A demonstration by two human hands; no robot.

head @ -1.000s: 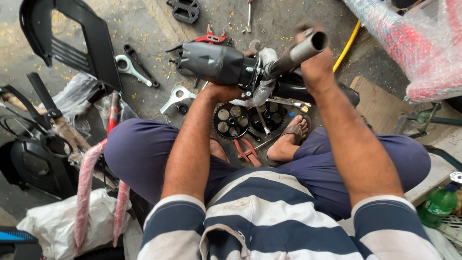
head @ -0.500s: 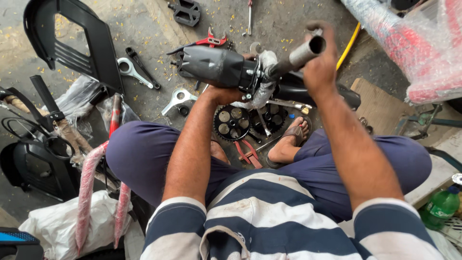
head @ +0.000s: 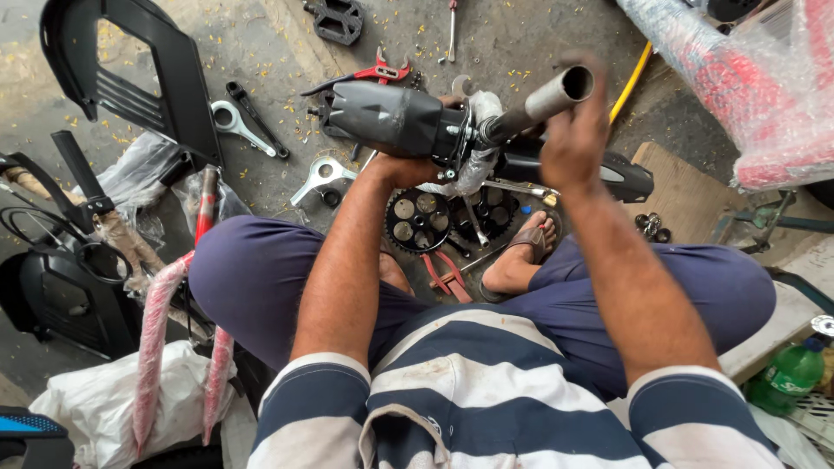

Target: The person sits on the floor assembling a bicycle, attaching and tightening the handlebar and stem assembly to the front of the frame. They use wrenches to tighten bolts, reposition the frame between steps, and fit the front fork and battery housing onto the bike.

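1. Hands of the seated person hold one assembly up, above the crossed legs. It is a dark grey, smooth, rounded housing [head: 387,117] joined to a grey metal tube with an open end [head: 543,100].
2. Left hand [head: 408,165] is closed around the underside of the housing near the joint, so it seems to carry the weight from below and keep the piece level.
3. Right hand [head: 573,139] is closed around the metal tube just behind its open end; this grip probably steadies or turns the tube against the housing.
4. White crumpled wrapping [head: 478,156] hangs at the joint between housing and tube, partly hiding the small fittings there.
5. Below the assembly, between the knees, a black toothed chainring [head: 417,221] lies on the concrete floor [head: 261,52], near a foot in a brown sandal [head: 526,247].
6. Tools are spread within reach on the floor: a silver ring spanner [head: 234,122], a silver crank arm [head: 321,174] and a red-handled tool [head: 382,69].
7. At the right, a red frame part in clear bubble wrap [head: 747,95] is well apart from the hands, and a green plastic bottle [head: 786,378] stands by the right knee.
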